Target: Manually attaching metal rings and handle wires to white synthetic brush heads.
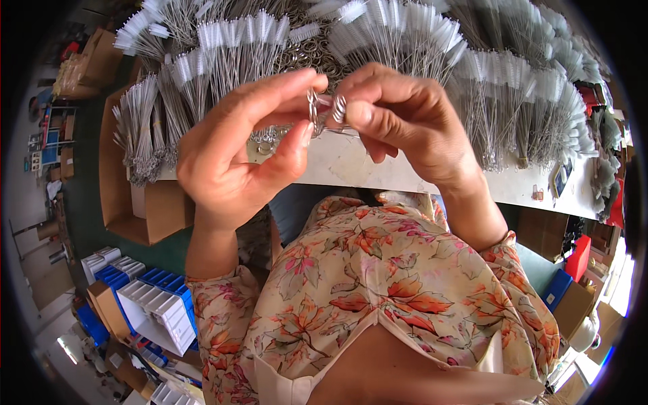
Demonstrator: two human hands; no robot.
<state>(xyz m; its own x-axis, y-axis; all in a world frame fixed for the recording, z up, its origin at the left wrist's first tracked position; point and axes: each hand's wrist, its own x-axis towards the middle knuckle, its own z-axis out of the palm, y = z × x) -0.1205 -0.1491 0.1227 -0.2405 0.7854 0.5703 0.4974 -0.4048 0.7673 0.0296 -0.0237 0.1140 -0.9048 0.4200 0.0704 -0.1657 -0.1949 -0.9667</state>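
My left hand [233, 148] and my right hand [401, 118] are raised close together above the edge of a white table [351, 169]. Between their fingertips they pinch small metal rings [316, 108] and the looped wire ends of thin brushes [337, 108]. The left thumb and forefinger hold a ring upright; the right thumb presses on the wire loops. Behind the hands the table is covered with bundles of thin wire brushes with white bristle tips [243, 47] and a heap of metal rings [307, 54].
A brown cardboard box [131, 202] with more wire brushes stands left of the table. Blue and white plastic bins [155, 307] sit on the floor at lower left. More brush bundles [540, 101] fan out to the right, beside a red box [579, 256].
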